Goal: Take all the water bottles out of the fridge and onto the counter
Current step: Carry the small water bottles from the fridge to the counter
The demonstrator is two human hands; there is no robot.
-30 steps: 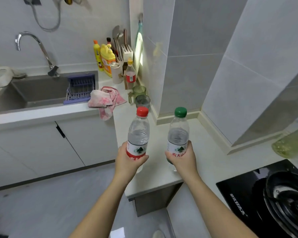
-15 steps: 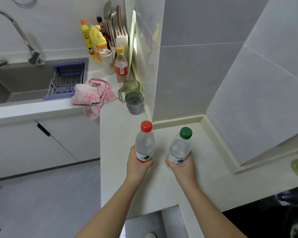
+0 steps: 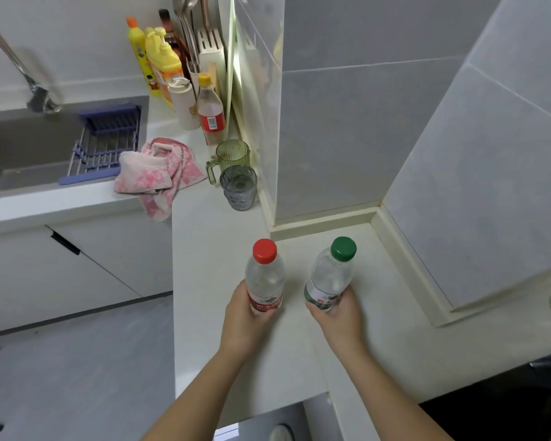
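- We see the left hand (image 3: 245, 316) wrapped round the lower part of a red-capped water bottle (image 3: 265, 278), fingers curled over its red label.
- The right hand (image 3: 337, 316) grips a green-capped water bottle (image 3: 330, 278) the same way, low on its green label.
- The two hands are side by side and apart, with a gap between the bottles.
- The red-capped bottle stands near upright; the green-capped one leans with its cap to the right.
- Both bottles are over the white counter (image 3: 213, 281), near its inner corner; we cannot tell whether their bases touch it.
- Farther back on the counter a grey glass (image 3: 238, 187) stands just in front of a green mug (image 3: 233, 155).
- Left of them a pink towel (image 3: 159, 168) hangs over the counter edge, beside the sink (image 3: 19, 144) with its blue rack (image 3: 105, 141).
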